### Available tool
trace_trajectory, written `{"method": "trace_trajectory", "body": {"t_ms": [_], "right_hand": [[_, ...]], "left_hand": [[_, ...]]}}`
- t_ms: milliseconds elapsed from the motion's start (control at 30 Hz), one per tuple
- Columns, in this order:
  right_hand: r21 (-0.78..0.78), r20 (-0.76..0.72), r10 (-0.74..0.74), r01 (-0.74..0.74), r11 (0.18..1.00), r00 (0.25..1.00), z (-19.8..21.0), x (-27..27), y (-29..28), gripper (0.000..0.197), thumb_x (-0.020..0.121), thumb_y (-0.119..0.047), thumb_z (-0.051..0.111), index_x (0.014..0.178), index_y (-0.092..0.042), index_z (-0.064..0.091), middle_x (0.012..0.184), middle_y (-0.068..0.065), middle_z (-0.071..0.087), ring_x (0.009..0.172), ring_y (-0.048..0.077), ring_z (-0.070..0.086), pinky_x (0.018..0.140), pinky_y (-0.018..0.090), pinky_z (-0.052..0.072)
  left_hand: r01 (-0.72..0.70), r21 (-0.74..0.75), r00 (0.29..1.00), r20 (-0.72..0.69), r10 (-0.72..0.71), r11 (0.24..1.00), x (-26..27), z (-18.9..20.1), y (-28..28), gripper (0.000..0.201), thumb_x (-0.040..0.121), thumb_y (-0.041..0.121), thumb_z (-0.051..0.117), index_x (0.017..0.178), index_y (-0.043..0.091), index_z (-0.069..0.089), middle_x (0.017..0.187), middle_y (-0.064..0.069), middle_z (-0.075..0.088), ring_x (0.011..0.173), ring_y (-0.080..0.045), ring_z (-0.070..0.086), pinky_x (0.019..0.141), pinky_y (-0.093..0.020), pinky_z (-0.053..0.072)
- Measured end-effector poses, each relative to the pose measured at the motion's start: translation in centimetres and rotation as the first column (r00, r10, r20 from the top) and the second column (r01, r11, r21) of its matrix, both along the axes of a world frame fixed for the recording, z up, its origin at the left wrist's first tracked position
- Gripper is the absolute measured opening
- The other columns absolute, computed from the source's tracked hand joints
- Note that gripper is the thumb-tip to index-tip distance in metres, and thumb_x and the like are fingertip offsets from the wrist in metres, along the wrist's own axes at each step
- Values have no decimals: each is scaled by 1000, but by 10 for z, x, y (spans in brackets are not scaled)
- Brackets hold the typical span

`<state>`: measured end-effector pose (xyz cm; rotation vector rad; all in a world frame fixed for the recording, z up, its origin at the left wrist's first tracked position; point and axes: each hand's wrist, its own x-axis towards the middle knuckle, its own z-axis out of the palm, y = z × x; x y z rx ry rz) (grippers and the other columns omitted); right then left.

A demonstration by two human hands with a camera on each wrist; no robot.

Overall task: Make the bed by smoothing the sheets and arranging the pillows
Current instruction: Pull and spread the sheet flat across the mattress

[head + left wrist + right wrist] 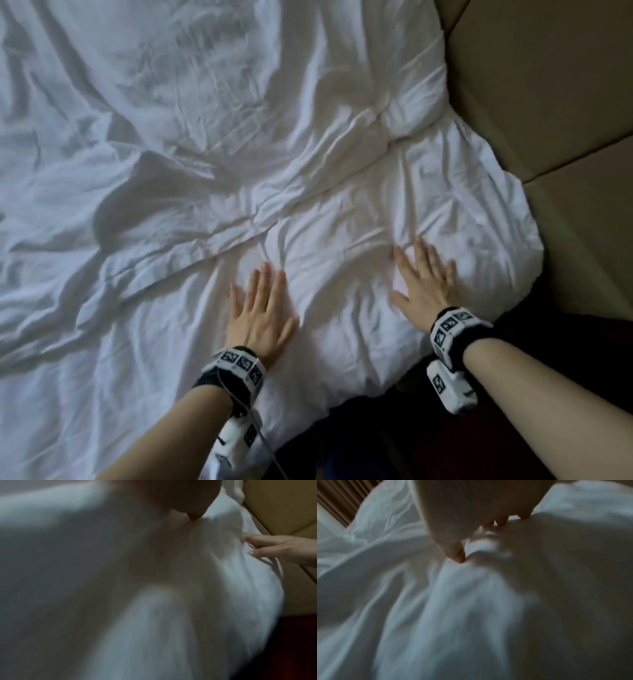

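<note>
My left hand [262, 313] lies flat, palm down, on the crumpled white cotton sheet [144, 240] near the bed's near edge, fingers straight and close together, holding nothing. Just to its right, my right hand [426, 277] also rests flat on the same sheet, fingers spread and straight, thumb out to the left, clamped on nothing. Both wrists wear black bands with white marker blocks [452, 329]. Under my right hand the sheet bulges over a plump white pillow shape [455, 192] at the bed's right end, against the tan padded headboard panels [548, 85]. Farther and to the left, the sheet runs on in deep folds and ridges [130, 178].
</note>
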<state>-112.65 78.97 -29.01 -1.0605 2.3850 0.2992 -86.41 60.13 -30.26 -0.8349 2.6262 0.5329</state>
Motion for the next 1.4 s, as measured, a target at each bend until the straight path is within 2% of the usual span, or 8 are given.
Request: {"method": "trace_trajectory", "body": {"t_ms": [267, 400, 533, 633, 800, 933, 1133, 1400], "right_hand": [[-31, -20, 401, -402, 915, 916, -38, 151, 110, 126, 58, -59, 78, 154, -19, 7, 162, 16, -5, 149, 33, 0, 114, 65, 8], [-192, -215, 350, -391, 900, 912, -61, 169, 93, 85, 78, -19, 69, 151, -10, 27, 160, 14, 19, 147, 31, 18, 115, 61, 13], [-330, -306, 335, -430, 841, 891, -85, 168, 93, 64, 81, -4, 54, 145, -10, 44, 154, 10, 36, 144, 29, 29, 116, 56, 19], [-383, -332, 344, -459, 802, 878, -84, 162, 95, 56, 80, 1, 52, 135, -10, 56, 145, 6, 49, 140, 30, 37, 113, 57, 24], [-370, -197, 355, -404, 837, 914, -75, 159, 90, 50, 71, -1, 51, 117, -11, 68, 128, 6, 64, 127, 33, 53, 107, 56, 37], [-308, -57, 146, -157, 938, 988, -38, 165, 70, 36, 72, 2, 50, 101, -12, 66, 97, 15, 70, 94, 40, 64, 75, 46, 55], [-433, -16, 172, -162, 887, 985, 55, 142, 46, 27, 78, 4, 51, 98, -9, 62, 88, 16, 65, 78, 40, 62, 61, 37, 42], [-676, -245, 359, -424, 602, 901, 193, 108, -89, 26, 75, -18, 38, 80, -10, 62, 74, 17, 60, 67, 39, 60, 54, 37, 46]], "left_hand": [[141, 52, 988, 47, -144, 989, 127, -22, 139, 102, 77, 64, 59, 155, 11, 19, 162, -13, 9, 150, -29, 7, 120, -53, 7], [224, -6, 974, -21, -224, 975, 154, -39, 135, 105, 67, 37, 80, 153, 7, 26, 160, -15, 16, 148, -30, 15, 119, -39, -14], [245, -54, 964, -96, -249, 968, 158, -56, 132, 75, 90, 34, 52, 154, 8, 22, 161, -14, 15, 149, -31, 13, 120, -43, -10], [211, -82, 960, -172, -222, 974, 157, -59, 131, 64, 89, 13, 32, 153, 10, 27, 160, -12, 21, 148, -29, 16, 121, -46, -4], [90, -45, 959, -266, -99, 995, 149, -67, 138, 58, 84, -3, 40, 139, 10, 51, 148, -12, 44, 139, -34, 38, 121, -43, 11], [-177, 92, 974, -128, 188, 980, 126, -32, 132, 35, 87, 2, 50, 115, 15, 66, 117, -12, 68, 105, -37, 62, 85, -43, 48], [-261, 124, 932, -227, 284, 957, 128, 56, 93, 16, 94, 14, 54, 101, 12, 68, 89, -21, 70, 86, -41, 65, 67, -36, 43], [-254, -51, 860, -470, 202, 966, 127, 195, -36, 33, 90, 27, 45, 86, 5, 68, 70, -20, 63, 67, -38, 61, 59, -30, 30]]}}
